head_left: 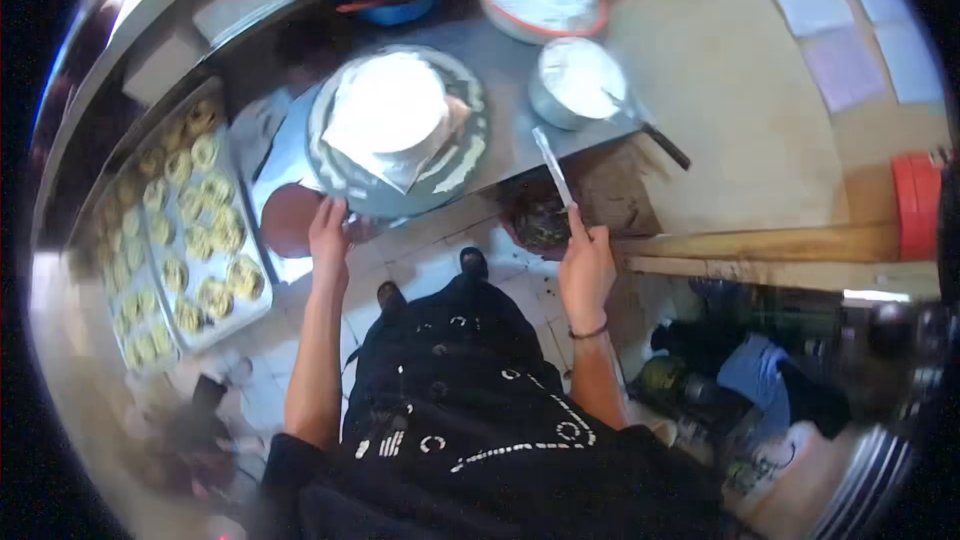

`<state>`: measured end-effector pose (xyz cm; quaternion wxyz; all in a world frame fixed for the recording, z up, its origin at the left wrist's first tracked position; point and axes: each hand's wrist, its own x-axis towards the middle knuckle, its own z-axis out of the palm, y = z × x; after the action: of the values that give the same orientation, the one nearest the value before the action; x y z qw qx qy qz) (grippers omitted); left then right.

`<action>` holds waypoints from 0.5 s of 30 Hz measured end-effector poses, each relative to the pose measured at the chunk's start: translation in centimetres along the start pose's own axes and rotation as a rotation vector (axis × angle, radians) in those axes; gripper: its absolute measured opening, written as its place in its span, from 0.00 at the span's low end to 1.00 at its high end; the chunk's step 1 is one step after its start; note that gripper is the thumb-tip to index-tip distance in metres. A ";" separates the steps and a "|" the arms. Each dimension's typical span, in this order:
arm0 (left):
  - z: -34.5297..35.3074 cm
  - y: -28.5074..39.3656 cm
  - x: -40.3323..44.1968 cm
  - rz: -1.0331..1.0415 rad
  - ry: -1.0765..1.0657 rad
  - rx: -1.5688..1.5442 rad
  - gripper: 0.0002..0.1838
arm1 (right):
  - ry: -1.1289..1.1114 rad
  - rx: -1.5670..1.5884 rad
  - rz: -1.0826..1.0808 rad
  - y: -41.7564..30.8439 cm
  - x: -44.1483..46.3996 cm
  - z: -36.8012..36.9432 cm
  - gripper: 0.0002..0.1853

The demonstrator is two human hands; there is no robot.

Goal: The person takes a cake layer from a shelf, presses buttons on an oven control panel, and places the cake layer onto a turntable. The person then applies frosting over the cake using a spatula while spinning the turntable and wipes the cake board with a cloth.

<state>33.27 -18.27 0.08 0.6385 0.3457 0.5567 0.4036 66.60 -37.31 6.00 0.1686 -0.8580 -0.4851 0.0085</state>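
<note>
A round cake (390, 100) covered in white cream sits on paper on a grey turntable (465, 155) smeared with cream. My left hand (328, 230) is at the turntable's near left edge, fingers stretched up towards the rim; I cannot tell whether they touch it. Beside that hand lies a reddish-brown round disc (288, 222). My right hand (586, 265) is closed round a palette knife (552, 168), its pale blade pointing up and away, apart from the cake. Right of the cake stands a metal bowl of white cream (575, 90), with a dark-handled utensil (665, 145) resting at its edge.
A larger red-rimmed bowl of white cream (545, 5) stands behind, with a blue bowl (400, 8) farther left. Trays of swirled pastries (205, 240) are at the left. Paper sheets (845, 70) and a red object (915, 205) are at the right. Below the worktop lie clothes (755, 380).
</note>
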 end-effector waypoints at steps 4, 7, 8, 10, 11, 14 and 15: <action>-1.8 -0.8 1.3 -0.046 -0.102 -0.098 0.21 | 0.012 0.115 -0.141 -4.2 0.7 -1.7 0.34; 0.4 0.0 -0.5 -0.109 -0.137 -0.114 0.20 | 0.053 0.202 -0.217 -7.8 2.9 -1.7 0.32; 0.4 -0.1 -0.5 -0.102 -0.134 -0.118 0.20 | 0.035 0.196 -0.208 -8.7 3.5 -1.6 0.32; 0.5 -0.8 -0.5 -0.094 -0.122 -0.129 0.20 | -0.008 0.182 -0.193 -10.0 4.4 -1.5 0.32; 0.1 -1.1 -0.3 -0.072 -0.136 -0.101 0.23 | -0.009 0.174 -0.198 -10.4 4.8 -1.0 0.32; -0.5 -1.0 0.1 -0.056 -0.189 -0.103 0.23 | -0.040 0.188 -0.154 -11.6 5.2 -1.0 0.28; -0.6 -0.8 0.1 -0.061 -0.181 -0.104 0.22 | -0.040 0.183 -0.164 -11.8 5.2 -1.0 0.28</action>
<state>32.81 -18.57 -0.74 0.7153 0.3300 0.4853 0.3793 59.71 -27.69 11.23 0.2368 -0.7962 -0.5540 0.0560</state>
